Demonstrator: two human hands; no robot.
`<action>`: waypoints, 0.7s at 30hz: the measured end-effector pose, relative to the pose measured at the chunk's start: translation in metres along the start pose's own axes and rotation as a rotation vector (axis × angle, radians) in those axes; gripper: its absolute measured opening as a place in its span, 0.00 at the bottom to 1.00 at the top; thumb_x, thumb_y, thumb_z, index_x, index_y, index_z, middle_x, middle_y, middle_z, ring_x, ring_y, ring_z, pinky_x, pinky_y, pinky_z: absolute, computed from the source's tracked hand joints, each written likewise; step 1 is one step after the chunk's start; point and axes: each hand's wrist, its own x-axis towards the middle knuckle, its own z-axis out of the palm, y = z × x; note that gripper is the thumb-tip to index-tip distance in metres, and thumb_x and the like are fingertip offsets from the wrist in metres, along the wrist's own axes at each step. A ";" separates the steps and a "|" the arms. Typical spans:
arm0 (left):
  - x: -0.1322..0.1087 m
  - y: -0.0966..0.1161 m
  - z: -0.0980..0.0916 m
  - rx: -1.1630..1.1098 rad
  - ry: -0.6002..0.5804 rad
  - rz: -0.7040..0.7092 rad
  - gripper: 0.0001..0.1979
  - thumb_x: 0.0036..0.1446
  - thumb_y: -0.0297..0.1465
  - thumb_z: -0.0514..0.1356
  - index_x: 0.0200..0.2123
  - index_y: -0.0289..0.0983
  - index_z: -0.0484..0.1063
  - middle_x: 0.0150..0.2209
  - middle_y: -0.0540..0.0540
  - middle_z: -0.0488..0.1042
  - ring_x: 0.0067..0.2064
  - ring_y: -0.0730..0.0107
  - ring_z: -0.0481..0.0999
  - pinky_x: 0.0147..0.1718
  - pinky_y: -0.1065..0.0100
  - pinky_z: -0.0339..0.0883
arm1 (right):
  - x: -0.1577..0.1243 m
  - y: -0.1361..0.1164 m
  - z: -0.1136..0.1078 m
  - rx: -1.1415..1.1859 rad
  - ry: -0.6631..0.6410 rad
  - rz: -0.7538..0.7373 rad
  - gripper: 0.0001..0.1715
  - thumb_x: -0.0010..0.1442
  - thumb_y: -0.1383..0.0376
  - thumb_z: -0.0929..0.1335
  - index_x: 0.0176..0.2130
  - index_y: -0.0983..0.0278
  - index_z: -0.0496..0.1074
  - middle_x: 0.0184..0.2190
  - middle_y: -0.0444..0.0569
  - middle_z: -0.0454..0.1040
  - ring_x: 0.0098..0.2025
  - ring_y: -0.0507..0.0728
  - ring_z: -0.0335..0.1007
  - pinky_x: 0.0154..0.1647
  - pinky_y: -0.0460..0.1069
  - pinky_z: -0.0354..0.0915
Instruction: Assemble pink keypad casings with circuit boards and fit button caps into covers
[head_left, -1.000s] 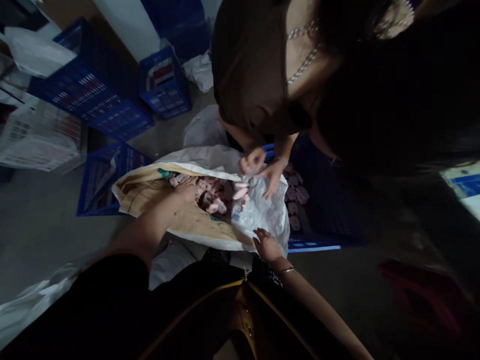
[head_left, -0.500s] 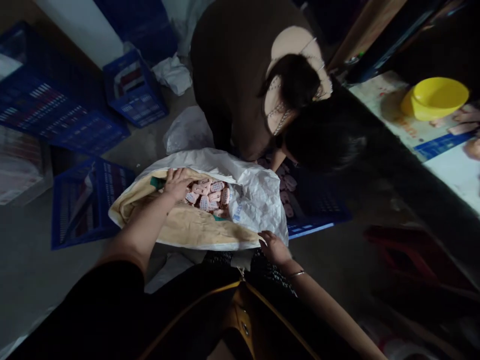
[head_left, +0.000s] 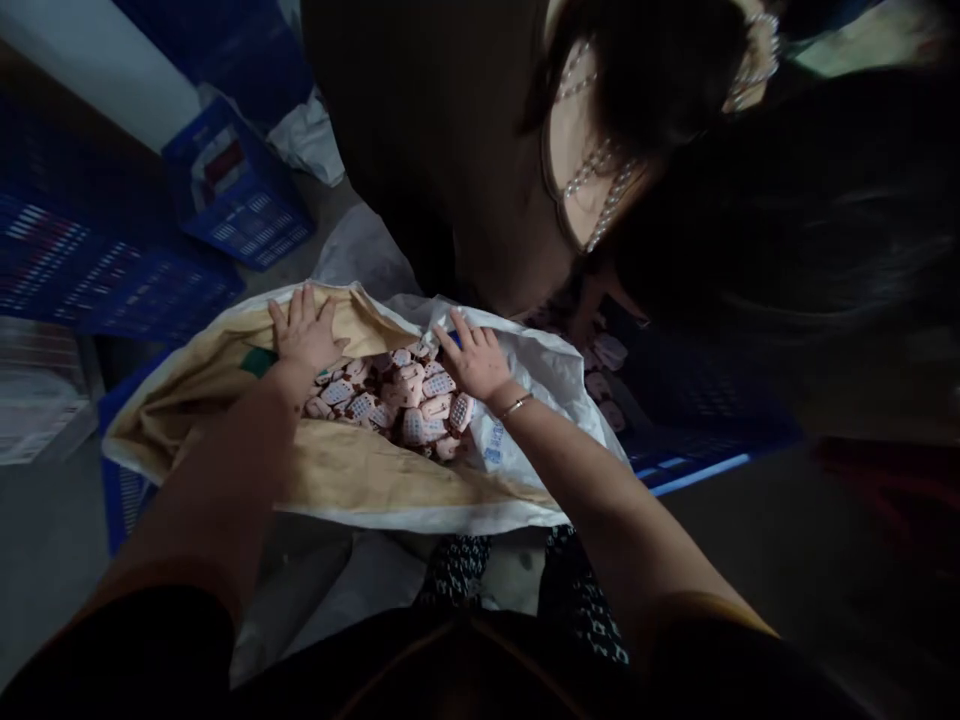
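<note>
A large white sack (head_left: 442,515) with a tan lining lies open in front of me. Inside its mouth are many small pink pieces (head_left: 420,395) with dotted bluish-white faces and brown edges. My left hand (head_left: 306,335) lies on the sack's tan far side with its fingers spread. My right hand (head_left: 474,358) is at the far right of the opening, fingers apart, against the white plastic and beside the pink pieces. A dark green patch (head_left: 257,361) shows on the lining near my left wrist.
A co-worker (head_left: 450,150) in dark clothes bends over close ahead, reaching into a blue crate (head_left: 697,460) with similar pink pieces. Blue crates (head_left: 240,190) stand at the left. A red object (head_left: 892,490) is dim at the right.
My right hand has moved from the sack's near edge to its far side. My left hand has shifted left along the lining. The opening is wider, showing more pink pieces; the view is closer.
</note>
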 end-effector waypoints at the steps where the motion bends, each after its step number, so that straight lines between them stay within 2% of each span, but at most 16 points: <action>1: -0.003 0.000 0.003 -0.008 0.010 0.001 0.37 0.63 0.41 0.55 0.72 0.37 0.52 0.76 0.34 0.36 0.76 0.48 0.36 0.70 0.38 0.22 | 0.015 0.003 0.005 0.007 -0.005 0.031 0.38 0.69 0.61 0.63 0.73 0.67 0.53 0.74 0.70 0.42 0.66 0.73 0.60 0.63 0.66 0.58; 3: -0.011 0.000 0.013 -0.024 0.036 0.014 0.36 0.63 0.42 0.55 0.72 0.39 0.53 0.76 0.35 0.38 0.76 0.47 0.38 0.70 0.36 0.23 | 0.039 0.011 0.017 0.034 -0.019 0.093 0.44 0.67 0.61 0.66 0.74 0.70 0.48 0.74 0.72 0.43 0.65 0.72 0.60 0.63 0.64 0.59; 6: -0.023 0.005 0.027 -0.058 0.043 0.036 0.36 0.63 0.42 0.57 0.71 0.39 0.55 0.76 0.33 0.39 0.76 0.45 0.40 0.70 0.33 0.27 | 0.061 0.027 0.040 0.122 -0.131 0.219 0.50 0.64 0.58 0.70 0.73 0.72 0.47 0.70 0.70 0.55 0.66 0.69 0.61 0.65 0.59 0.60; 8: -0.039 0.014 0.032 -0.090 0.037 0.047 0.35 0.63 0.42 0.57 0.70 0.37 0.57 0.75 0.32 0.42 0.76 0.43 0.41 0.70 0.32 0.30 | 0.069 0.044 0.058 0.174 -0.215 0.330 0.48 0.63 0.58 0.71 0.71 0.75 0.50 0.67 0.69 0.60 0.66 0.68 0.60 0.66 0.56 0.59; 11: -0.076 0.040 0.031 -0.154 0.091 0.135 0.34 0.63 0.43 0.58 0.69 0.40 0.60 0.75 0.35 0.44 0.75 0.40 0.43 0.70 0.30 0.31 | 0.073 0.072 0.089 0.217 -0.291 0.425 0.42 0.68 0.57 0.66 0.68 0.83 0.53 0.66 0.74 0.58 0.69 0.68 0.57 0.68 0.55 0.54; 14: -0.116 0.071 0.024 -0.214 0.184 0.234 0.30 0.64 0.45 0.58 0.68 0.48 0.62 0.75 0.39 0.46 0.74 0.40 0.49 0.70 0.28 0.31 | 0.065 0.095 0.122 0.270 -0.386 0.493 0.42 0.69 0.57 0.64 0.68 0.84 0.52 0.66 0.77 0.58 0.66 0.69 0.61 0.66 0.58 0.58; 16: -0.132 0.086 0.022 -0.240 0.176 0.295 0.29 0.64 0.45 0.57 0.67 0.49 0.64 0.74 0.41 0.48 0.74 0.42 0.51 0.71 0.30 0.32 | 0.053 0.101 0.141 0.280 -0.398 0.538 0.49 0.65 0.56 0.69 0.71 0.78 0.47 0.70 0.75 0.52 0.67 0.72 0.59 0.67 0.62 0.58; 18: -0.139 0.094 0.020 -0.262 0.107 0.357 0.27 0.65 0.42 0.57 0.66 0.48 0.65 0.74 0.42 0.50 0.74 0.46 0.51 0.72 0.34 0.35 | 0.039 0.101 0.151 0.281 -0.365 0.555 0.56 0.61 0.57 0.70 0.73 0.77 0.40 0.73 0.72 0.45 0.71 0.74 0.52 0.69 0.65 0.55; 21: -0.146 0.101 0.018 -0.333 -0.046 0.412 0.24 0.67 0.40 0.55 0.64 0.44 0.69 0.72 0.43 0.55 0.74 0.52 0.53 0.74 0.39 0.37 | 0.010 0.094 0.148 0.254 -0.261 0.470 0.53 0.62 0.63 0.67 0.73 0.82 0.39 0.73 0.72 0.44 0.74 0.72 0.45 0.72 0.63 0.52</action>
